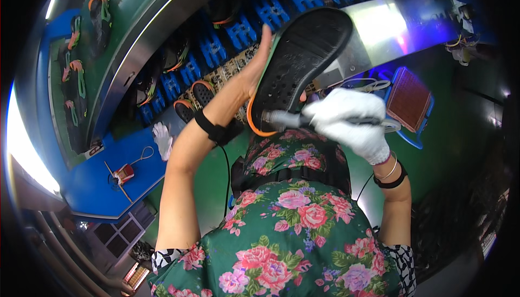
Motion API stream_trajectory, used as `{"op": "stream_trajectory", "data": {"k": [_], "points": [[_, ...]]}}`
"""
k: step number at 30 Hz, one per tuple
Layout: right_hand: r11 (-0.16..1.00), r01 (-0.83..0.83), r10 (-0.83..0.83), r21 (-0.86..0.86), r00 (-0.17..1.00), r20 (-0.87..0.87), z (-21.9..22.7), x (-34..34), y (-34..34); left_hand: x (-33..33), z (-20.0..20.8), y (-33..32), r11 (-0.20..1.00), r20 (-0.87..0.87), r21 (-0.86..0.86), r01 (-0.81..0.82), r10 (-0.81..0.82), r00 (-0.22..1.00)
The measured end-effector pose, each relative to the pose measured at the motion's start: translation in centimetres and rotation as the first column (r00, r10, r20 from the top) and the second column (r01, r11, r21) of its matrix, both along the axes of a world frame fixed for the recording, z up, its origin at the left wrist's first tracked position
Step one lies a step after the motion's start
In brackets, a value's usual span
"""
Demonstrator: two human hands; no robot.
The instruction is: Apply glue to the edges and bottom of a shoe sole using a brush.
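- Gripping from the side, in the head view, the bare left hand keeps its thumb up along the edge of the black, perforated shoe sole with the orange-and-green rim; most of its other fingers are hidden behind.
- The sole is tilted, raised in front of the person's floral green apron.
- The white-gloved right hand is closed around the slim grey-handled brush, whose blurred tip is over the sole's orange-rimmed lower end.
- Work on this sole looks under way, not finished, since the brush is at its surface. Its face is dark throughout, so I cannot tell which areas are done or left.
- Counted in hand: one sole, one brush.
- Counted nearby: two small perforated black pieces with orange rims at the rack; one loose white glove and one small red box on the blue table; one brown rectangular panel in a blue frame.
- Many blue brackets line the curved machine; their blurred, overlapping row prevents a firm count.
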State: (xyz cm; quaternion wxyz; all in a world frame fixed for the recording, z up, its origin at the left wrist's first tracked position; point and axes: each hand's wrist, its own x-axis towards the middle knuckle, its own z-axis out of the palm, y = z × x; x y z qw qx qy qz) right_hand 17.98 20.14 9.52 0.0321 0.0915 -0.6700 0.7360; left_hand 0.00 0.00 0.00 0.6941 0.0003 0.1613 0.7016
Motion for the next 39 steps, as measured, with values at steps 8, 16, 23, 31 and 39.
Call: {"op": "stream_trajectory", "data": {"k": [8, 16, 23, 31, 39], "points": [[0.894, 0.395, -0.386, 0.211, 0.919, -0.082, -0.2, -2.1, 0.8, 5.5, -2.0, 0.1, 0.981, -0.043, -0.004, -0.196, 0.195, 0.980], [0.838, 0.315, -0.142, 0.445, 0.914, -0.379, 0.1, -1.8, 1.1, 8.0, -1.4, -2.7, 0.911, -0.188, -0.280, -0.304, 0.258, 0.948], [0.791, 0.456, -0.263, 0.408, 0.855, -0.446, 2.4, -0.4, 0.2, 8.4, 4.9, -0.9, 0.832, 0.382, -0.019, -0.554, 0.518, 0.765], [0.728, 0.493, -0.228, 0.477, 0.830, -0.509, 4.7, -0.7, 1.0, 9.5, 3.9, 1.4, 0.829, 0.094, -0.125, -0.545, 0.557, 0.826], [0.699, 0.480, -0.204, 0.530, 0.844, -0.496, 4.7, -1.6, 1.5, 9.9, 4.0, 2.4, 0.868, 0.363, 0.004, -0.496, 0.461, 0.810]]}}
